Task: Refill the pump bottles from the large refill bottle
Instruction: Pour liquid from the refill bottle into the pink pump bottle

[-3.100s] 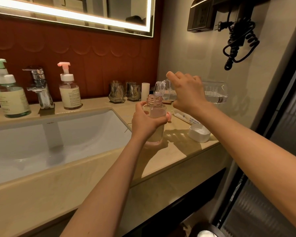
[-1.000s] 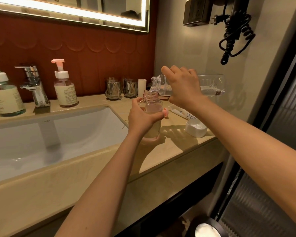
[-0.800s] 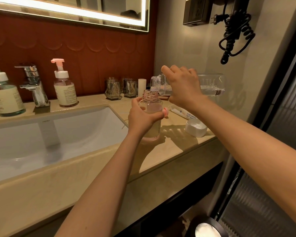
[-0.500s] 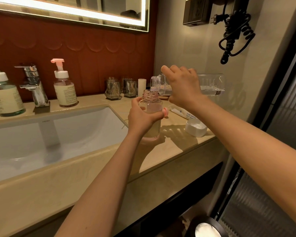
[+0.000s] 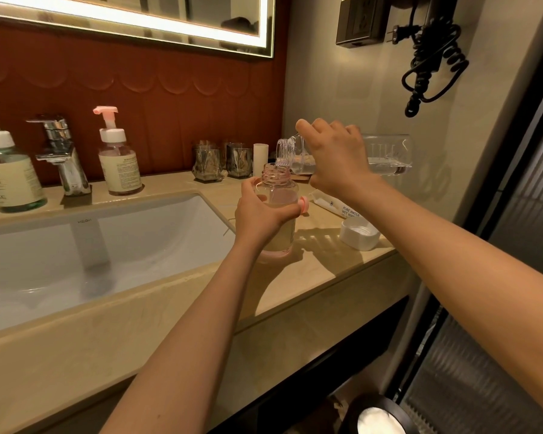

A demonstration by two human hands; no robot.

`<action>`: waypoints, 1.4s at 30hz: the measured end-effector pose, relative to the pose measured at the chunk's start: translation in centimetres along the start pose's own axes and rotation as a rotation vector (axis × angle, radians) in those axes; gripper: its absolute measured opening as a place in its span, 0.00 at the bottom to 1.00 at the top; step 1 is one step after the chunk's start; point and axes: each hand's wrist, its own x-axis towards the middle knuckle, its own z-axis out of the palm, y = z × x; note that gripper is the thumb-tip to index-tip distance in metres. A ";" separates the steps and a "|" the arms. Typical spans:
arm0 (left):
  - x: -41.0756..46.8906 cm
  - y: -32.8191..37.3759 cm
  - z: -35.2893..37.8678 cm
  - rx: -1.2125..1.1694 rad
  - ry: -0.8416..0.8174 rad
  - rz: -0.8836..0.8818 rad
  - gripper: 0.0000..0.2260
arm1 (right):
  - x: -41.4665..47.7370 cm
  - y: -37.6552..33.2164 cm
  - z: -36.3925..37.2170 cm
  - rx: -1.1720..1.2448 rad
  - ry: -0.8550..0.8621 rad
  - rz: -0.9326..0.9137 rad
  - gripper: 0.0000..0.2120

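My left hand [image 5: 259, 214] grips an uncapped clear pump bottle [image 5: 278, 191] that stands on the beige counter [image 5: 320, 264] right of the sink. My right hand [image 5: 336, 158] holds the large clear refill bottle [image 5: 386, 155] tipped on its side, its mouth just above the pump bottle's open neck. Clear liquid lies in the refill bottle's lower side. A pink pump piece [image 5: 304, 205] shows just behind my left fingers. Two capped pump bottles stand behind the sink: a pink-topped one [image 5: 118, 158] and a green-topped one [image 5: 7, 170].
A white basin [image 5: 107, 245] and chrome tap [image 5: 63, 155] lie to the left. Two glass tumblers [image 5: 221, 162], a white cap [image 5: 359, 234] and a wet-wipe packet [image 5: 336, 206] sit on the counter. A coiled black cord [image 5: 433, 57] hangs on the right wall.
The view has shifted slightly since the oldest frame. Both hands and both bottles hold nearly the same pose over the last second.
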 end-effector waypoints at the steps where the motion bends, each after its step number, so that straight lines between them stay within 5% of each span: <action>1: 0.0 0.0 0.0 0.000 -0.001 0.000 0.43 | 0.0 0.0 0.0 0.001 -0.002 0.002 0.34; 42: 0.2 -0.2 0.1 -0.007 -0.001 0.003 0.43 | -0.1 -0.1 -0.1 -0.002 0.000 0.003 0.34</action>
